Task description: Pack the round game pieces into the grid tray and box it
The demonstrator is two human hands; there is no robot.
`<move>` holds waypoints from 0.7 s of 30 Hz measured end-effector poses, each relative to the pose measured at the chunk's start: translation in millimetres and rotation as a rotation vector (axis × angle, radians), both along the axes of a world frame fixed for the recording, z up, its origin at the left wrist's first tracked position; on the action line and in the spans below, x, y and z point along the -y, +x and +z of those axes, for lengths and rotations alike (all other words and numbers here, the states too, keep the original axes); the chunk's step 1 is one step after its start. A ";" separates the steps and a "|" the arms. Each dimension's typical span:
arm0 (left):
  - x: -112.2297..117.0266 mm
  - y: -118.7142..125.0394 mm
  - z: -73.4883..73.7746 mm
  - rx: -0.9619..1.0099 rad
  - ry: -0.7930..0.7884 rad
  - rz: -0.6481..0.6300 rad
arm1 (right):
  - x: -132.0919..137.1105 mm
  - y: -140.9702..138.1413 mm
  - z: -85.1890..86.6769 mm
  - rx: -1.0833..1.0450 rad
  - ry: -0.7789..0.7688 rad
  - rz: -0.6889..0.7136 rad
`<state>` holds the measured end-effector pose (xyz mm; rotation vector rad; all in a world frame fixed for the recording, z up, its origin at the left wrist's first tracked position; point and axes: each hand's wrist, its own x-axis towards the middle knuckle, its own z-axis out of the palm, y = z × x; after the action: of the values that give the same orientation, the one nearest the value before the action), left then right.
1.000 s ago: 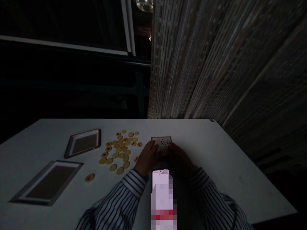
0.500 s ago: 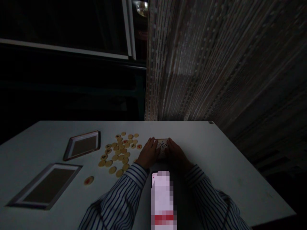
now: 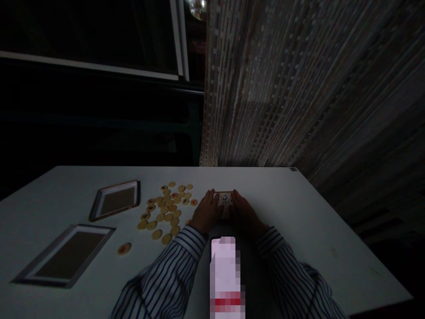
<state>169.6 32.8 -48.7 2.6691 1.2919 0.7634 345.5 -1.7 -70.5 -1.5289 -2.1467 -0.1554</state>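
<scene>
While the room around it sinks into near darkness, the white table (image 3: 318, 248) shows pale and flat. Beyond its far edge a patterned curtain (image 3: 259, 79) hangs on the right, and a white frame (image 3: 99, 67) crosses the blackness on the left. On the table's left side lie two shallow trays, the far one (image 3: 117, 199) and the near one (image 3: 69, 254), just beside each other. Between them and the hands is a loose scatter of round discs (image 3: 168, 217), some blank, some marked in black or red; one red-marked disc (image 3: 124, 249) lies apart, near the near tray. A phone (image 3: 226, 274), its screen blurred into blocks, is between the striped sleeves (image 3: 166, 270).

Just past the phone, the small box (image 3: 226, 199) is between the two hands, its dark-marked top showing in the gap. The left hand (image 3: 205, 214) is clamped over its left side, fingers close together, tips at the far corner, thumb nearer the body. Opposite, the right hand (image 3: 246, 214) grips the right side likewise, though its thumb is lost in shadow.
</scene>
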 end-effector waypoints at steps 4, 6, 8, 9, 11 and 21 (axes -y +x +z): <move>3.1 -0.5 2.4 -0.003 0.009 0.013 | -1.8 1.0 -2.5 0.007 -0.015 -0.006; 5.6 -1.7 3.5 -0.009 0.014 0.009 | -2.5 1.2 -2.8 0.007 -0.019 -0.010; 8.1 -3.1 4.1 -0.015 0.018 -0.004 | -2.2 0.6 -1.3 0.004 -0.023 -0.013; 9.1 -3.6 4.2 -0.016 0.018 -0.008 | -1.8 0.0 0.2 0.000 -0.025 -0.015; 10.3 -4.0 4.4 -0.012 0.016 -0.008 | -0.3 -1.2 4.0 -0.012 -0.029 -0.020; 12.5 -5.5 7.9 0.046 -0.103 0.017 | 13.9 1.0 12.5 -0.048 0.042 -0.073</move>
<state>164.1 20.3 -40.8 2.5487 1.3079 0.7347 346.5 -15.6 -58.0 -1.5723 -2.0390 -0.1854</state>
